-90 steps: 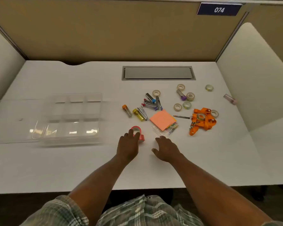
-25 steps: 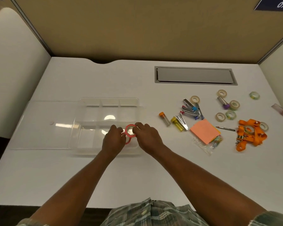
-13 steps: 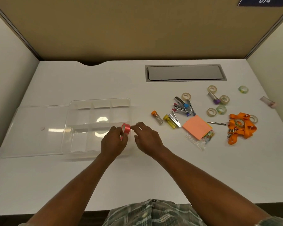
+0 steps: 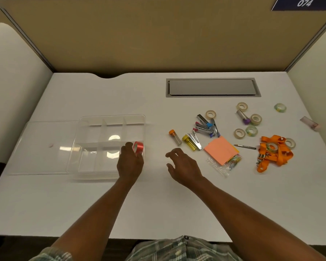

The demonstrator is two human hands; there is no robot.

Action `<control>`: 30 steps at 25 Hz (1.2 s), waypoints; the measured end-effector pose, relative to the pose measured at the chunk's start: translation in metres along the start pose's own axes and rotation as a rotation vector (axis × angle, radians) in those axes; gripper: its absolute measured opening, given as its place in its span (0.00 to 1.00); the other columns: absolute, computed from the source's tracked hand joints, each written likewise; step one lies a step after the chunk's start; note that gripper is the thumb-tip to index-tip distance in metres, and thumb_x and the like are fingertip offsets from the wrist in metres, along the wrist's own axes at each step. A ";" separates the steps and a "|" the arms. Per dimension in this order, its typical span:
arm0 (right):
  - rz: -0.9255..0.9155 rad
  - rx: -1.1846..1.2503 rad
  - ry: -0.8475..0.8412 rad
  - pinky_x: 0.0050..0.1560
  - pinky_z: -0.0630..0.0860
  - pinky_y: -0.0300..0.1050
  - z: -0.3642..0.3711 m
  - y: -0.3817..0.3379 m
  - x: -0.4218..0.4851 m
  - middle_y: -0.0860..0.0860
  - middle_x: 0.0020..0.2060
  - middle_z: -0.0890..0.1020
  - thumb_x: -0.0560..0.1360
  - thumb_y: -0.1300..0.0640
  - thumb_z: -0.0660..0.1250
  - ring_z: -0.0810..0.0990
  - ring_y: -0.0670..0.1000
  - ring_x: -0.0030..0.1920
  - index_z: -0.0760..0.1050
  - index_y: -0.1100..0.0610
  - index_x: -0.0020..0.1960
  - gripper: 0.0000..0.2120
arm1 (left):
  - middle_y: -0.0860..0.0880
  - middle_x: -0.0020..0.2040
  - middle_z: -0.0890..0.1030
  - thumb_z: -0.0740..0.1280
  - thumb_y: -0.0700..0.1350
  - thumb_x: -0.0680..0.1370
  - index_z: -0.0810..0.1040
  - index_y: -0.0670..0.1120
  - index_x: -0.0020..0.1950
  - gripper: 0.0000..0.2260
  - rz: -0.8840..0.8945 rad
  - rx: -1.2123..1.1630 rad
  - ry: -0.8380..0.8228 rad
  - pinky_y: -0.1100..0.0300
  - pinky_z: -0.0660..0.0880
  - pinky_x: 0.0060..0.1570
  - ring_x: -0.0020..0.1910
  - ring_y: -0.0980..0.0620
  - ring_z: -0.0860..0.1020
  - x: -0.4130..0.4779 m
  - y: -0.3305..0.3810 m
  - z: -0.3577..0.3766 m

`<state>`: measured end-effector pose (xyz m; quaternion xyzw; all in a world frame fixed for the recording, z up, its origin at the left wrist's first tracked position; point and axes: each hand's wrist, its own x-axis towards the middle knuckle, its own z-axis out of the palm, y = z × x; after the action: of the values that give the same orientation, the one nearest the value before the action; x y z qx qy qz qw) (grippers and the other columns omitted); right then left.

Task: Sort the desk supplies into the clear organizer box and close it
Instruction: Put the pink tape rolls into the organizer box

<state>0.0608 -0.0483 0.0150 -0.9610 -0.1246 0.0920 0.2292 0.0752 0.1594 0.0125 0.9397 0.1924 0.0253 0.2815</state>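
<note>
Under a sign [image 4: 303, 3] reading 074, the left hand [image 4: 130, 162] grips a red tape roll [image 4: 138, 147], seemingly inside the clear organizer box's [image 4: 111, 117] near-right compartment; the right hand [image 4: 183, 166], now off the roll, hangs relaxed and empty just right of the box.

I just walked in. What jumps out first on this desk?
The red tape roll stands out, held on edge by the left hand at the near right compartment of the clear organizer box. Far to the right, the orange lanyard and the peach sticky notes to its left glow among scattered supplies. The right hand hovers open above the desk between box and scatter.
</note>
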 end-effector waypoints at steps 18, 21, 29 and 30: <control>0.077 -0.181 -0.299 0.75 0.59 0.60 0.019 0.051 -0.038 0.58 0.81 0.49 0.79 0.49 0.63 0.48 0.62 0.80 0.55 0.52 0.80 0.33 | 0.40 0.45 0.79 0.68 0.46 0.75 0.75 0.39 0.51 0.11 0.252 0.412 -0.119 0.51 0.74 0.37 0.42 0.39 0.79 -0.030 0.005 0.008; 0.113 -0.193 -0.336 0.77 0.56 0.58 0.021 0.066 -0.051 0.56 0.81 0.42 0.78 0.49 0.63 0.43 0.62 0.81 0.50 0.50 0.81 0.36 | 0.40 0.44 0.80 0.67 0.42 0.74 0.74 0.39 0.51 0.09 0.229 0.425 -0.145 0.52 0.72 0.38 0.42 0.39 0.79 -0.034 0.008 0.011; 0.113 -0.140 -0.325 0.77 0.57 0.56 0.014 0.073 -0.054 0.55 0.81 0.45 0.78 0.47 0.63 0.47 0.59 0.81 0.53 0.52 0.80 0.35 | 0.40 0.46 0.80 0.69 0.44 0.73 0.75 0.39 0.53 0.13 0.206 0.388 -0.139 0.52 0.73 0.40 0.44 0.39 0.80 -0.051 0.024 0.017; 0.122 -0.130 -0.325 0.76 0.59 0.56 0.012 0.072 -0.052 0.55 0.81 0.48 0.79 0.47 0.63 0.49 0.59 0.81 0.55 0.52 0.80 0.33 | 0.40 0.47 0.79 0.69 0.45 0.72 0.75 0.39 0.54 0.14 0.200 0.377 -0.113 0.51 0.73 0.40 0.45 0.39 0.79 -0.052 0.026 0.017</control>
<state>0.0225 -0.1205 -0.0226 -0.9520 -0.1069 0.2515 0.1376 0.0393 0.1110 0.0155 0.9900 0.0837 -0.0359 0.1073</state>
